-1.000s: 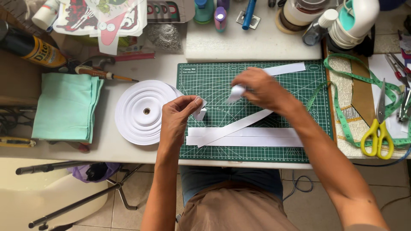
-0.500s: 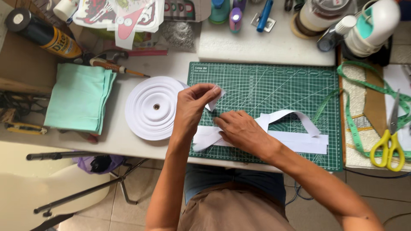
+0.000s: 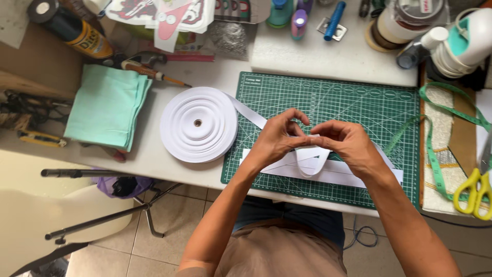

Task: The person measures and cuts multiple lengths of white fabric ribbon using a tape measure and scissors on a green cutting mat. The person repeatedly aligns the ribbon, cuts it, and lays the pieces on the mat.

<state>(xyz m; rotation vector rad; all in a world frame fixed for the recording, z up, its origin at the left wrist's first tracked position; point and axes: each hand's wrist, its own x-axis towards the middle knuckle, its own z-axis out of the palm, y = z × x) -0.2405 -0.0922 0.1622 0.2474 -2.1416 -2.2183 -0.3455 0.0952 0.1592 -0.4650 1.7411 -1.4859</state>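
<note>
Two hands meet over the green cutting mat (image 3: 328, 97) in the middle of the white bench (image 3: 328, 64). Far to the left lies a stack of pale green cloth (image 3: 105, 107), and above it a dark spray can (image 3: 72, 28) on its side. Next comes a big roll of white ribbon (image 3: 199, 124), flat on the bench, just touching the mat's left edge. A strip runs from the roll across the mat to the hands.

The left hand (image 3: 277, 138) pinches the white ribbon strip (image 3: 310, 159) — its grip is closed on it with thumb and fingers. The right hand (image 3: 348, 143) pinches the same strip right beside it, grip closed too, fingertips nearly touching. Below the hands the strip hangs in a small loop, and more flat strips lie on the mat under it.

Further right a green measuring tape (image 3: 435, 154) curls over the mat's edge — yellow scissors (image 3: 474, 190) sit near the far right.
</note>
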